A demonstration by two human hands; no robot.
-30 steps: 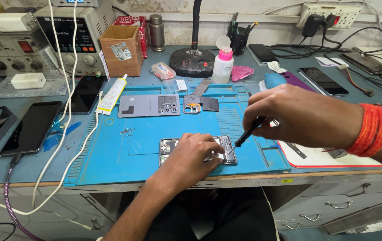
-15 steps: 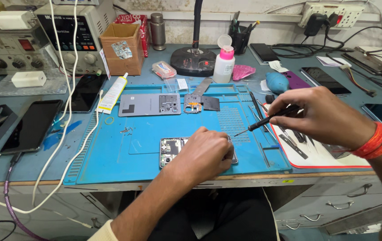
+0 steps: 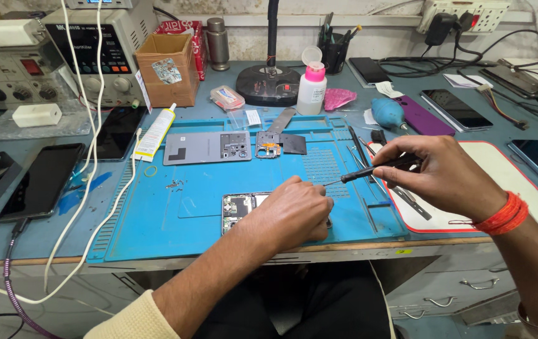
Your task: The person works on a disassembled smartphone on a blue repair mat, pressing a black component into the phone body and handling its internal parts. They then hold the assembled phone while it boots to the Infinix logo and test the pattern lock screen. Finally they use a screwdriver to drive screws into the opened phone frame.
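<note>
Blue mat (image 3: 193,207) carries an opened phone (image 3: 239,207), pinned flat under the left hand (image 3: 294,210). Right hand (image 3: 445,176), apart from it, pinches a screwdriver (image 3: 376,171), tip just beside the left fingers. Screw work seems underway; seating the tip squarely comes next.

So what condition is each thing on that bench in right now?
Opened phone: back off, insides showing, held by left hand.
Screwdriver: held in right hand, tip above the mat.
Grey back cover: detached, lying flat.
Pink-capped bottle: lid flipped open.
</note>
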